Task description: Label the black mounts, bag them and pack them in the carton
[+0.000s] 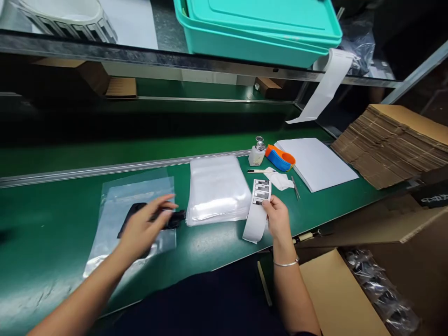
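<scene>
My left hand (145, 226) is over a black item (130, 217) that lies on clear plastic bags (114, 205) on the green table. Its fingers are apart, above the item's narrower black end (177, 218); whether they touch it I cannot tell. Between my hands lies a stack of clear plastic bags (219, 186). Pinched between thumb and fingers of my right hand (276, 212) is a strip of labels (256, 219), with printed black-and-white labels at its top and a blank white lower part curling down to the table.
Behind my right hand are a white pump bottle (256, 154), orange and blue tape holders (280, 157), tweezers (296, 187) and white sheets (317, 163). Flattened cardboard (392, 140) lies right. A teal box (259, 35) sits on the shelf; an open carton (339, 289) stands below right.
</scene>
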`<state>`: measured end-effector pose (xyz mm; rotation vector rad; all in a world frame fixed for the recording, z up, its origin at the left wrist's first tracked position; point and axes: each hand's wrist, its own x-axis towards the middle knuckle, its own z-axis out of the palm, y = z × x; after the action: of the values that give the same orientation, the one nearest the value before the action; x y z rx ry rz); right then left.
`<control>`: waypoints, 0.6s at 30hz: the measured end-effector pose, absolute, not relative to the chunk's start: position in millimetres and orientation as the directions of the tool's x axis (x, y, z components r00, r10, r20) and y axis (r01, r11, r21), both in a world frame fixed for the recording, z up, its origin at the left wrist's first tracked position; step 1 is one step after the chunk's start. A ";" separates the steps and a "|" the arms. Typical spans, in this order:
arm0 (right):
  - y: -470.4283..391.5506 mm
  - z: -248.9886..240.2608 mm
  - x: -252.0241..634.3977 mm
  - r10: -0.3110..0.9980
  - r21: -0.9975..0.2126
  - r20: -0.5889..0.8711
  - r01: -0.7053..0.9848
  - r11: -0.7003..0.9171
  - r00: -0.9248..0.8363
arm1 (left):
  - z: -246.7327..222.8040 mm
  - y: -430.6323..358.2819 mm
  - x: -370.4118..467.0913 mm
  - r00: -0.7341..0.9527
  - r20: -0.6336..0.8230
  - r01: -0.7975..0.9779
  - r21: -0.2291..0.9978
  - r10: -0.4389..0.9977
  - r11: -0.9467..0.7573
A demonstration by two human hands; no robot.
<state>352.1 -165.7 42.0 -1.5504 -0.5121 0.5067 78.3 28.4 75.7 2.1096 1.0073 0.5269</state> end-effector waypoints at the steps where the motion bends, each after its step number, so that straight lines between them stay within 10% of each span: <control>1: -163.9 44.4 338.6 0.647 -0.999 -0.015 -0.032 0.015 0.762 | 79.6 15.5 94.6 0.712 0.040 0.372 0.825 0.701 -0.425; 5: -160.6 47.7 297.1 0.770 -0.991 0.000 -0.104 0.086 0.638 | 81.3 -24.3 149.8 0.920 0.061 0.061 0.954 0.388 -0.294; 10: -172.3 48.5 286.4 0.627 -0.960 0.267 0.259 0.107 0.731 | 74.4 -42.4 173.7 0.877 -0.016 0.081 0.990 0.481 -0.115; 18: -191.9 42.5 290.0 0.463 -0.326 0.827 0.943 -0.066 0.319 | 72.5 -40.8 174.1 0.895 -0.066 0.110 0.991 0.440 -0.076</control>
<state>290.0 -191.9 42.5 -1.6812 -1.2831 -0.6665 174.1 -40.8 72.5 1.6399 0.4323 0.2874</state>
